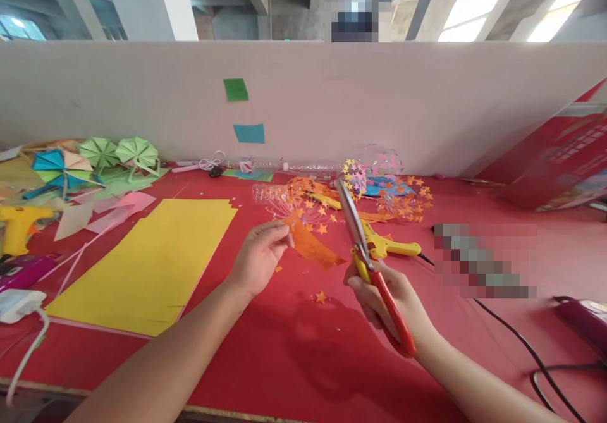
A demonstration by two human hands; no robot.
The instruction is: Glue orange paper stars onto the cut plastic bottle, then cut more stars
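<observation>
My left hand pinches one end of an orange strip, thin like paper or plastic, above the red table. In my right hand is a pair of scissors with red handles, its blades pointing up and away from me. The blades look closed, and they are apart from the strip. On the table below lies a small orange star. Behind my hands, clear plastic pieces decorated with orange stars lie beside a cluster of yellow and pink stars.
A yellow glue gun with a black cord lies behind my right hand. Yellow sheets are stacked at left, near folded green paper umbrellas and another yellow glue gun. Clear plastic bottles lie along the white partition.
</observation>
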